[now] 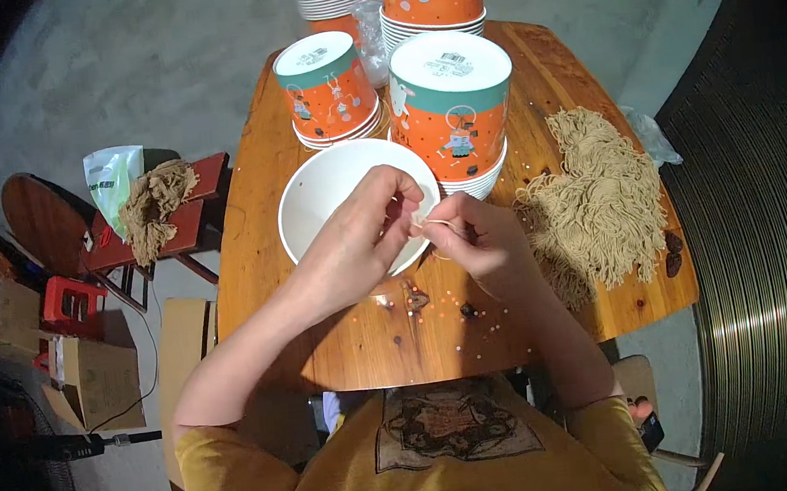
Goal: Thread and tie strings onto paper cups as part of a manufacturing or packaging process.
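My left hand and my right hand meet over the right rim of a white bowl, fingertips close together. A thin beige string runs at my right fingertips, pinched between thumb and forefinger. The fingers of my left hand are bent into a pinch too; something small and pale shows at their tips, too small to name. A large heap of beige strings lies on the table, to the right of my right forearm.
Orange and green paper buckets stand upside down in stacks behind the bowl, with a smaller bucket to their left. Tiny beads and dark bits are scattered on the wooden table. Leftward, a red bench carries more strings.
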The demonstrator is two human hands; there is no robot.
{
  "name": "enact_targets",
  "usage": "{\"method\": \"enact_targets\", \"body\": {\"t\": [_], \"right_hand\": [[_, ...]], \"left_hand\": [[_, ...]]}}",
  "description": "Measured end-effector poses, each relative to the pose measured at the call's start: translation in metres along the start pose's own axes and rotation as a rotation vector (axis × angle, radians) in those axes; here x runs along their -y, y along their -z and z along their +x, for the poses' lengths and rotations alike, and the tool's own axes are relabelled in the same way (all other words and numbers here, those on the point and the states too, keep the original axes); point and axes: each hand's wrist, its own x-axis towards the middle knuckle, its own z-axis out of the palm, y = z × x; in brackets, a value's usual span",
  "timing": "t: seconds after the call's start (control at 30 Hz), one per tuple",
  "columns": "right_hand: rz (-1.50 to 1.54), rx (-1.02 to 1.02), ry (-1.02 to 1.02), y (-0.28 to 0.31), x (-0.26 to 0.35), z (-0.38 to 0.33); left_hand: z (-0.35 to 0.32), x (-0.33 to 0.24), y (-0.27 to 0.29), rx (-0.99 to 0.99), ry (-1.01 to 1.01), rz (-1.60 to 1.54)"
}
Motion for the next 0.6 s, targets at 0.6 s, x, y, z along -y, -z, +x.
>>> {"method": "enact_targets", "body": {"t": [0.6], "right_hand": [[-0.053,-0.001,0.023,-0.001,0.006,0.001]], "left_hand": [[-0.008,-0.010,-0.009,-0.110,0.096,0.226]]}}
